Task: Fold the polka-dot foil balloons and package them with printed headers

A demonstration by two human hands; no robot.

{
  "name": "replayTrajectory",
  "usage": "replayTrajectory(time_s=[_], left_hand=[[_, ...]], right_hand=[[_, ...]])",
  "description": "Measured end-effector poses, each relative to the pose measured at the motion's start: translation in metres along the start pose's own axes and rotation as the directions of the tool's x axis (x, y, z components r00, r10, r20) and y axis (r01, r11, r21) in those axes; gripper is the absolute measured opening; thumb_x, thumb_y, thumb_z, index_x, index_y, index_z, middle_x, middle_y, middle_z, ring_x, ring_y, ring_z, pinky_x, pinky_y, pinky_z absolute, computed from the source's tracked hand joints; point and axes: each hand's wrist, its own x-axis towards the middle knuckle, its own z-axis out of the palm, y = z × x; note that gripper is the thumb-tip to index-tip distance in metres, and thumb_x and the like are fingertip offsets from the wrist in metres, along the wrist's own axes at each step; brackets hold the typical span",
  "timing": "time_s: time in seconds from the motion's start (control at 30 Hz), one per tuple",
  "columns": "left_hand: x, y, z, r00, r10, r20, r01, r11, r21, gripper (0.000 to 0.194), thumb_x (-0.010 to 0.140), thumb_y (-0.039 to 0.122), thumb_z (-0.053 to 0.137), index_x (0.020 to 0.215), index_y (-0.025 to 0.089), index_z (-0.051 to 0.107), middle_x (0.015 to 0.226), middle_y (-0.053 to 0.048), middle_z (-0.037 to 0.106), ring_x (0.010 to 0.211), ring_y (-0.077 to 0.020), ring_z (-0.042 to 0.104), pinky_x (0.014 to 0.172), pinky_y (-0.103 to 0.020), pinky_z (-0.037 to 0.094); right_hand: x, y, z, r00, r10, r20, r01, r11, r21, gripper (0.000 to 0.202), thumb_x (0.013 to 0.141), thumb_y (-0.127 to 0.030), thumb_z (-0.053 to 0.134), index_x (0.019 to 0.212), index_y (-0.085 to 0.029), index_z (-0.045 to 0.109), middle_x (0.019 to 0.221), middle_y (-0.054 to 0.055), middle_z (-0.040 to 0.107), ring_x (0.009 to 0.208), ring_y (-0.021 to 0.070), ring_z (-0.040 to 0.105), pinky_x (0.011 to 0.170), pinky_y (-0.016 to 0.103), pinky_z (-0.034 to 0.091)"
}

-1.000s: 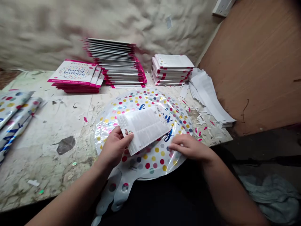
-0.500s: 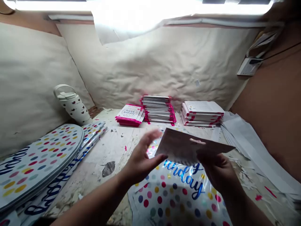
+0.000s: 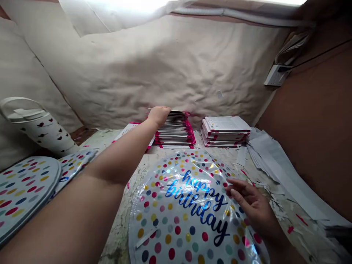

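My left hand (image 3: pixel 160 115) reaches far forward to the top of a tall stack of pink-edged card packets (image 3: pixel 176 132). Its fingers are bent over a thin card packet (image 3: pixel 149 109) whose edge sticks out beside the hand; the fingertips are partly hidden. Below lies a flat foil balloon (image 3: pixel 176 216), round and white with coloured dots and blue "happy birthday" lettering. At the balloon's right side hovers my right hand (image 3: pixel 251 201), fingers loosely bent and apart, with nothing seen in them. Whether its fingertips touch the foil, I cannot tell.
Behind my left forearm a lower pile of packets (image 3: pixel 128 130) is partly hidden. White-backed packets (image 3: pixel 228 124) are stacked at the right, near long paper sheets (image 3: pixel 286 179). At left are more dotted balloons (image 3: pixel 27 187) and a heart-patterned tumbler (image 3: pixel 45 130). Paper scraps litter the table.
My left hand has moved forward onto the tall stack. My right hand has let go of the card packet and come down beside the balloon. The view has shifted right.
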Motion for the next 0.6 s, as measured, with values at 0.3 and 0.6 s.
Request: replayTrajectory(time_s=[0.3, 0.6], left_hand=[[-0.199, 0.114, 0.014, 0.832, 0.492, 0.256, -0.334, 0.813, -0.477, 0.047, 0.088, 0.030, 0.041, 0.134, 0.019, 0.042, 0.143, -0.011, 0.035, 0.132, -0.0269, 0.031, 0.107, -0.044, 0.023], [-0.353, 0.137, -0.020, 0.720, 0.586, 0.372, -0.178, 0.674, -0.717, 0.041, 0.089, 0.031, 0.042, 0.128, 0.021, 0.051, 0.130, -0.010, 0.052, 0.124, -0.0252, 0.044, 0.106, -0.039, 0.031]], right_hand=[[-0.068, 0.032, -0.094, 0.922, 0.060, 0.383, 0.276, 0.592, -0.757, 0.068, 0.076, -0.019, 0.054, 0.140, -0.028, 0.031, 0.146, 0.007, 0.031, 0.134, 0.0285, 0.026, 0.104, 0.053, 0.031], [-0.135, 0.030, -0.012, 0.695, -0.213, 0.686, 0.655, 0.581, -0.483, 0.047, 0.081, -0.009, 0.048, 0.126, -0.019, 0.051, 0.128, 0.009, 0.055, 0.124, 0.0231, 0.044, 0.102, 0.046, 0.038]])
